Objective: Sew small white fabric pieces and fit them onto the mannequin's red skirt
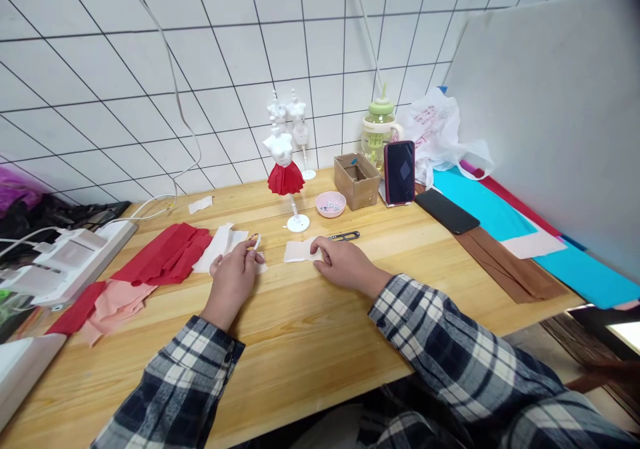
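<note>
Centre-left on the worktop (pixel 310 356), the left hand (pixel 234 279) curled narrowly against white fabric (pixel 213 254); its grip's hold was unclear. At centre, the right hand (pixel 347 264) curled at a pale cloth piece (pixel 297 251), whether pinching unclear. Beyond, upper centre, stood a red-skirted mannequin (pixel 286 177).

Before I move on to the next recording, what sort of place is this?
Probably a small sewing or craft workspace: a miniature mannequin wears a red skirt, red cloth lies on the wooden table, and what look like thread snips sit nearby.
</note>
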`<state>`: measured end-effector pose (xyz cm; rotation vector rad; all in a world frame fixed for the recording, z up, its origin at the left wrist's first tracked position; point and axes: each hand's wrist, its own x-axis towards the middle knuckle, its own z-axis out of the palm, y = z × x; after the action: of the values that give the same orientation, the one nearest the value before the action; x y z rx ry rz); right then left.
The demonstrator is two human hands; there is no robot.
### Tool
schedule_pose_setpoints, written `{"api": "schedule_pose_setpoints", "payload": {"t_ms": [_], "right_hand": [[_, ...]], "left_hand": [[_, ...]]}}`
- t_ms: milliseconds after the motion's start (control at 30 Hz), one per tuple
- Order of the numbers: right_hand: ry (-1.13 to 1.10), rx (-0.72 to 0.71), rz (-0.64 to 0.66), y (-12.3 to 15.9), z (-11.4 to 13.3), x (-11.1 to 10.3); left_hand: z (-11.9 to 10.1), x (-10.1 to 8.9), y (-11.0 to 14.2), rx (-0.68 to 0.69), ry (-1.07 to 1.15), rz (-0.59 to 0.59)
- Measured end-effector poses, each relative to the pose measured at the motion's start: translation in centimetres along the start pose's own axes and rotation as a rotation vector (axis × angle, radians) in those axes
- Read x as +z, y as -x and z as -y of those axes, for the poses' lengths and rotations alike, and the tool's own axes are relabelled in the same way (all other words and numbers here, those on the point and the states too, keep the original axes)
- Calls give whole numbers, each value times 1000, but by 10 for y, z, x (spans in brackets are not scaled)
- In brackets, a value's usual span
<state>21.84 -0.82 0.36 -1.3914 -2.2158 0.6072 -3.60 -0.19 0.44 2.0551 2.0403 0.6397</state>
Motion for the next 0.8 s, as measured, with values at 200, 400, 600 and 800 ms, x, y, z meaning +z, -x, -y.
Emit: {"api": "schedule_pose_setpoints", "payload": {"t_ms": [200,400,600,800], "right_hand": [[-139,-67,-111,1,5,1],[-394,-268,-277,7,24,10],[-475,-194,-306,7,28,15],[-440,-84,-300,7,27,14]], "left_hand": [[-8,1,9,176,183,-174],[-38,13,32,255,470,54],[-47,17,38,278,508,105],[-47,17,43,281,537,158]]}}
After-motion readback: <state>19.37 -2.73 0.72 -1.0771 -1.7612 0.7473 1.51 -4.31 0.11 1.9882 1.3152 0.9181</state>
